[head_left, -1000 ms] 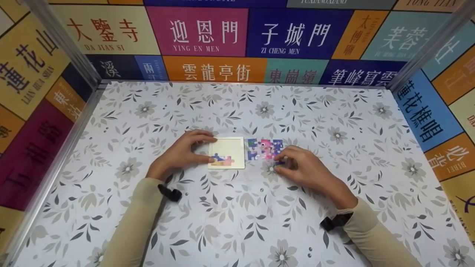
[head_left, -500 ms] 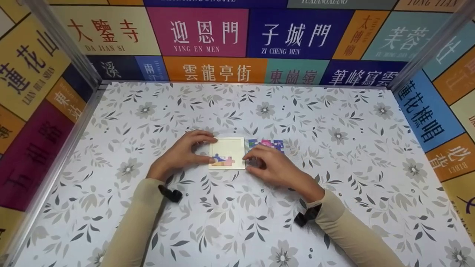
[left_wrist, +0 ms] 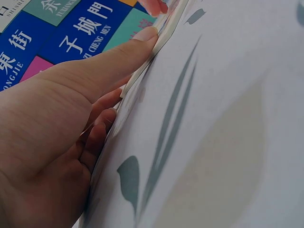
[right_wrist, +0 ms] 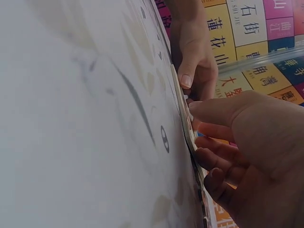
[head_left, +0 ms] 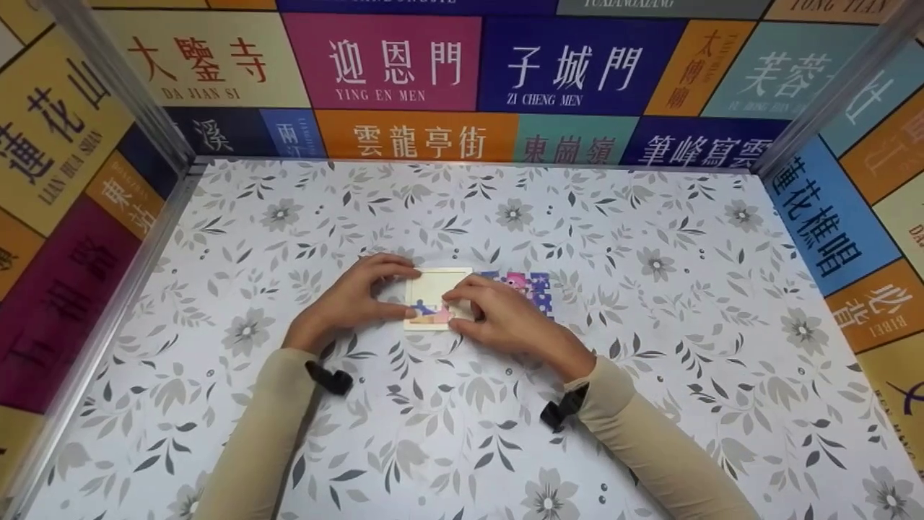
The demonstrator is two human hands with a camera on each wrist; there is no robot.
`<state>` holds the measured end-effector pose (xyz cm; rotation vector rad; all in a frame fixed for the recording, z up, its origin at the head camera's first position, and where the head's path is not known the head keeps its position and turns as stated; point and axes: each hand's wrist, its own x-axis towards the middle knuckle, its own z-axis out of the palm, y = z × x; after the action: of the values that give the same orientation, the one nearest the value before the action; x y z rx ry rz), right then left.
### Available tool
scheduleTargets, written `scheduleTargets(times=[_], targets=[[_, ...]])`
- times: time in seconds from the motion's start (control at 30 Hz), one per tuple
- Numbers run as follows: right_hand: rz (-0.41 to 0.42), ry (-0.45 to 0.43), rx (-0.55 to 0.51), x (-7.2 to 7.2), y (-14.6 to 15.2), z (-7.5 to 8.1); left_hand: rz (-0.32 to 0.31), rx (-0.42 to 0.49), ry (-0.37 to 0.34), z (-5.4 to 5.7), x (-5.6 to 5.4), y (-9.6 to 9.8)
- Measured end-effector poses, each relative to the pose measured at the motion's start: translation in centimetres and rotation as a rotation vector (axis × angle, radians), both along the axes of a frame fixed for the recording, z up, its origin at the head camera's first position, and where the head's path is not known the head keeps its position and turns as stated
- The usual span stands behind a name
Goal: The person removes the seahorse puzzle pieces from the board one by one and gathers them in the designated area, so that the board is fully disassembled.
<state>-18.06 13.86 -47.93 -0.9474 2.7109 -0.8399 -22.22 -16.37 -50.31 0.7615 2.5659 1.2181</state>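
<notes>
A square, cream-coloured puzzle tray (head_left: 436, 286) lies mid-table, with a few joined puzzle pieces (head_left: 426, 315) along its lower edge. My left hand (head_left: 354, 295) spans the tray's left side, index fingertip at the upper corner and thumb pressing near the lower one. In the left wrist view, the left thumb (left_wrist: 123, 54) lies straight along the tray's rim. Over the tray's lower right, my right hand (head_left: 502, 314) pinches a puzzle piece, largely hidden by the fingers. In the right wrist view, the right thumb (right_wrist: 216, 111) is right at the tray's rim.
Several loose purple and pink puzzle pieces (head_left: 540, 290) lie to the right of the tray, partly covered by the right hand. The table's floral cover (head_left: 462, 419) reaches back to printed panels (head_left: 419, 133). Similar panels stand at both sides.
My right hand has moved left from the loose puzzle pieces to over the tray, with a piece at its fingertips. My left hand has stayed at the tray's left side.
</notes>
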Motion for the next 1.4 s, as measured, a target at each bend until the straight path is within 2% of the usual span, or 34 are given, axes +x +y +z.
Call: scheduleTargets(times=[0.3,0.57,1.4], targets=[[0.026,-0.041,-0.001,-0.7,-1.4,0.2,0.013,0.002,-0.002,-0.2,0.0,-0.1],[0.025,-0.079,0.007,-0.7,-1.7,0.2,0.013,0.006,-0.002,-0.1,0.0,-0.1],[0.042,-0.067,-0.042,-0.3,-1.8,0.1,-0.006,0.002,0.009,-0.1,0.0,0.0]])
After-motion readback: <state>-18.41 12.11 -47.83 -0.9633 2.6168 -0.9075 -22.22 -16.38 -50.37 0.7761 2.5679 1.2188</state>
